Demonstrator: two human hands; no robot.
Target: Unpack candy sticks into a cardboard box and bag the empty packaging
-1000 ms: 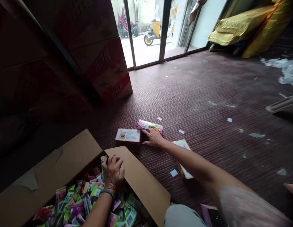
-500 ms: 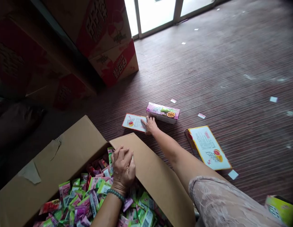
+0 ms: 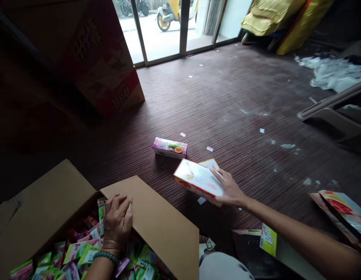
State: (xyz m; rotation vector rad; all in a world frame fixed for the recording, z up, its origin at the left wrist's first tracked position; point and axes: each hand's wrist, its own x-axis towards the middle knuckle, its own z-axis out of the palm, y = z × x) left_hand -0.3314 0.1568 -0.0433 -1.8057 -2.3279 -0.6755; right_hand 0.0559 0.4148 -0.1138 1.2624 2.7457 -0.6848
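Observation:
My right hand (image 3: 228, 188) grips one end of a white and orange snack box (image 3: 198, 179), raised above the floor and tilted. Partly behind it lies another box with a yellow border (image 3: 210, 164). A purple box with a passion fruit picture (image 3: 170, 148) rests on the floor to the left. My left hand (image 3: 118, 217), with a green bead bracelet, is closed at the inner edge of a cardboard flap (image 3: 160, 214); its fingertips are partly hidden. Below it, the open carton (image 3: 49, 194) is full of small green, pink and purple packets (image 3: 78, 252).
Large printed cartons (image 3: 110, 66) are stacked at the left. Glass doors (image 3: 160, 31) stand at the back, with yellow sacks (image 3: 274, 19) to their right. Paper scraps dot the floor (image 3: 221, 97). Near my right arm are a dark open container (image 3: 247, 252) and a fruit-printed box (image 3: 340, 210).
My right hand has picked up the white and orange box from beside the purple box and carried it right. My left hand stays at the carton flap. The view has swung right.

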